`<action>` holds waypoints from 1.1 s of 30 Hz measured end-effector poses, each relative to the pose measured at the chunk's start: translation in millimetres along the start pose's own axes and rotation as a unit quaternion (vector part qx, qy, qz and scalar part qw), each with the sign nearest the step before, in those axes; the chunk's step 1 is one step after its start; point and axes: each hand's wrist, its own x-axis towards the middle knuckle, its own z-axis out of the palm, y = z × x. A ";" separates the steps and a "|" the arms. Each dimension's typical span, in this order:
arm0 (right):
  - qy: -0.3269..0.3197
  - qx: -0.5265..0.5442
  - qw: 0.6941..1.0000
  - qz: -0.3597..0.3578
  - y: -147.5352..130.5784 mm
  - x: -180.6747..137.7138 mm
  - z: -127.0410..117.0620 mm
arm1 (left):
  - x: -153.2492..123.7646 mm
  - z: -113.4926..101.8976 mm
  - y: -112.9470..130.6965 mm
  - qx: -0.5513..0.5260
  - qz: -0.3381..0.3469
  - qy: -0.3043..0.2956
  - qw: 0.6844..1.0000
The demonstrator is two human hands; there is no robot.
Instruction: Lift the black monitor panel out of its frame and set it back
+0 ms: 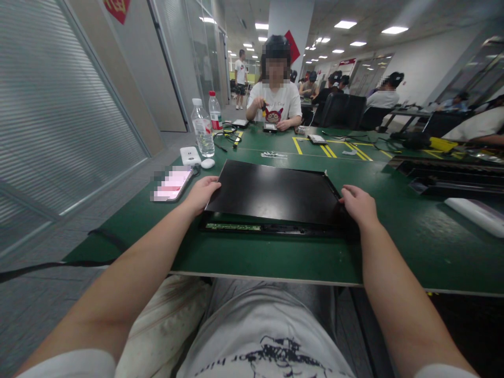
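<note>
A flat black screen panel (271,190) lies tilted over a shallow black frame (303,231), its left side raised above it. Along the frame's near edge, a green circuit board strip (233,227) shows at the left. The panel's left edge is pinched in my left hand (203,194), thumb on top. At the opposite side, my right hand (359,205) has its fingers closed at the right edge, where panel and frame meet. Which of the two it grips is hard to make out. Most of the frame's inside is hidden beneath the panel.
Left of the panel are a phone (173,184), a white power bank (190,156), a small white case (208,164) and water bottles (203,131). Black frames (452,176) and a white bar (478,215) lie right. A co-worker (275,100) sits opposite.
</note>
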 end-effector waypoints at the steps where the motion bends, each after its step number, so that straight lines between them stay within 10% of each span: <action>1: 0.000 -0.005 1.000 -0.003 -0.1 -0.1 0.1 | -0.5 0.5 0.6 0.001 -0.002 0.002 1.000; 33: -0.021 -0.002 0.999 0.026 1.4 1.1 -3.0 | 1.8 -2.5 -3.0 0.042 0.026 0.006 0.999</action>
